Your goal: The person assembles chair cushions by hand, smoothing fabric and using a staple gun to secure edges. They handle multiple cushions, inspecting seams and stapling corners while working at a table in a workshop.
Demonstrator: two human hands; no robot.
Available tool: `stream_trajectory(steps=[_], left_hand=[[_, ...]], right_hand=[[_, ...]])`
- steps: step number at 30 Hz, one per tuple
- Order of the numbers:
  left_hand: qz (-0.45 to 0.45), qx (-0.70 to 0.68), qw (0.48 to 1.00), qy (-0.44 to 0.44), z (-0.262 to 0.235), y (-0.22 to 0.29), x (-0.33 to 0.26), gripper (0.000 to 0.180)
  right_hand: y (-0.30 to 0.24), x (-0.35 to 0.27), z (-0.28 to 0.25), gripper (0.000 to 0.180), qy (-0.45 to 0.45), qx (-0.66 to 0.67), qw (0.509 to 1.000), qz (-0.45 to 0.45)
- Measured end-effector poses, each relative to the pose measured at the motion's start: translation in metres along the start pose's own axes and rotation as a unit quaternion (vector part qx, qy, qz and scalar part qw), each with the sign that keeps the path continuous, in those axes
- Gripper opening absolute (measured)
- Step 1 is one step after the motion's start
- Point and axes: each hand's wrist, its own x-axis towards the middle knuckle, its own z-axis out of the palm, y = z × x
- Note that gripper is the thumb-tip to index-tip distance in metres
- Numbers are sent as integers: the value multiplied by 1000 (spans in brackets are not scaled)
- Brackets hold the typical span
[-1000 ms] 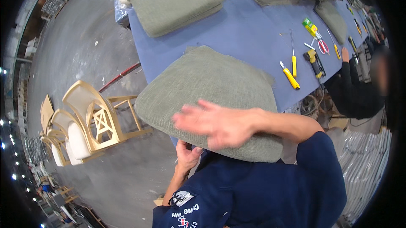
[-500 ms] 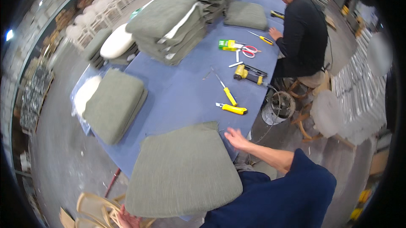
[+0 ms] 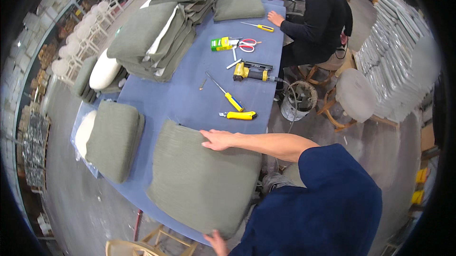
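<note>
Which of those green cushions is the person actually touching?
The flat green cushion nearest the table's edge: both hands rest on it. The others lie untouched farther along.

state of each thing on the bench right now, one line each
near cushion: flat on the blue table
right hand: palm down on its far edge
left hand: gripping its near edge
second cushion: lying flat, untouched
cover stack: piled
scissors: shut
screwdriver: lying loose
</note>
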Motion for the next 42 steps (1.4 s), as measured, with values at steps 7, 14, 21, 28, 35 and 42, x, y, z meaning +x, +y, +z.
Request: stream_trajectory(steps=[7,14,21,28,35,42], left_hand=[[4,381,902,-202,-48,160,40,48],[465,312,828,24,43,269,255,58],[360,392,837,-126,134,345,302,67],[369,377,839,-134,132,350,324,53],[338,379,851,-136,142,349,337,51],[311,402,851,-133,132,363,333,54]], right_hand=[[64,-106,114,76,257,-257,932,-16],[33,-119,170,79,274,-328,903,53],[43,-125,178,82,271,-291,916,55],[22,-93,170,84,256,-294,916,91],[-22,42,151,85,269,-308,908,85],[-47,79,150,82,286,-301,908,61]])
